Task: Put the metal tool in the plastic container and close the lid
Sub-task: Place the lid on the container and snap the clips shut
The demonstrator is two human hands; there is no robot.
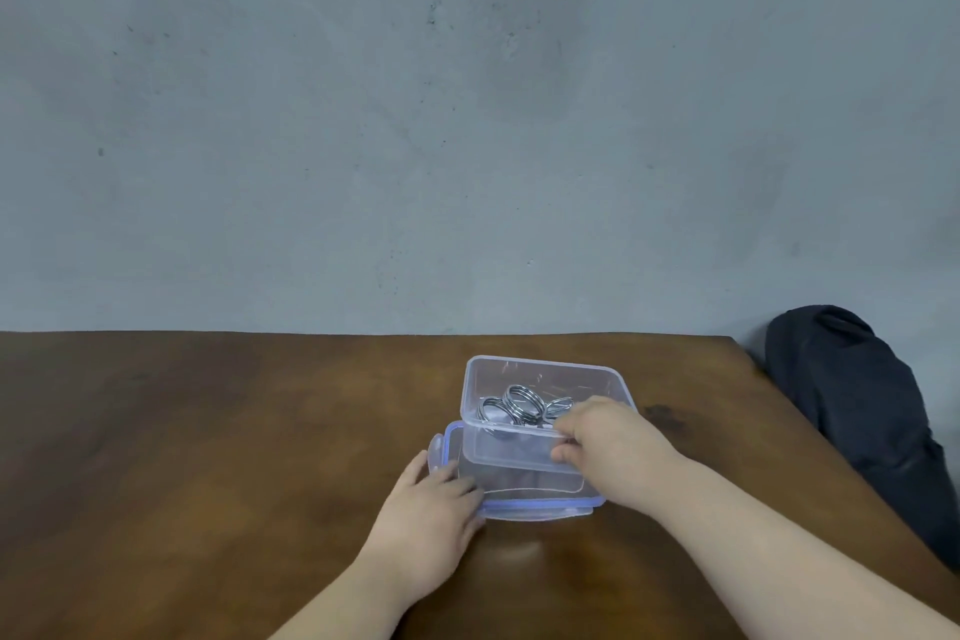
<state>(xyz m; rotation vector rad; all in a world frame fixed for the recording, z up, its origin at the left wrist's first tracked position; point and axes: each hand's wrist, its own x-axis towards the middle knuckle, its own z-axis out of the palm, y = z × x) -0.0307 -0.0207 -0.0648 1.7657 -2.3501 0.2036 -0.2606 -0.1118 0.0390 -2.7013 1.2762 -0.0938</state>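
Note:
A clear plastic container point(540, 363) stands open on the brown table, right of the middle. Shiny metal rings of the tool point(519, 403) lie inside it. Its near part rests on the clear lid point(540, 507), which has a blue seal and lies flat under and in front of it. My right hand point(608, 442) grips the container's near right rim, fingers pinching the front wall. My left hand point(426, 509) holds the lid's near left corner, fingers on top beside a side latch.
The wooden table point(208, 431) reaches back to a grey wall. Its right edge runs diagonally, and a dark cloth bag point(857, 405) lies just beyond it. A small dark stain point(662, 413) marks the wood right of the container.

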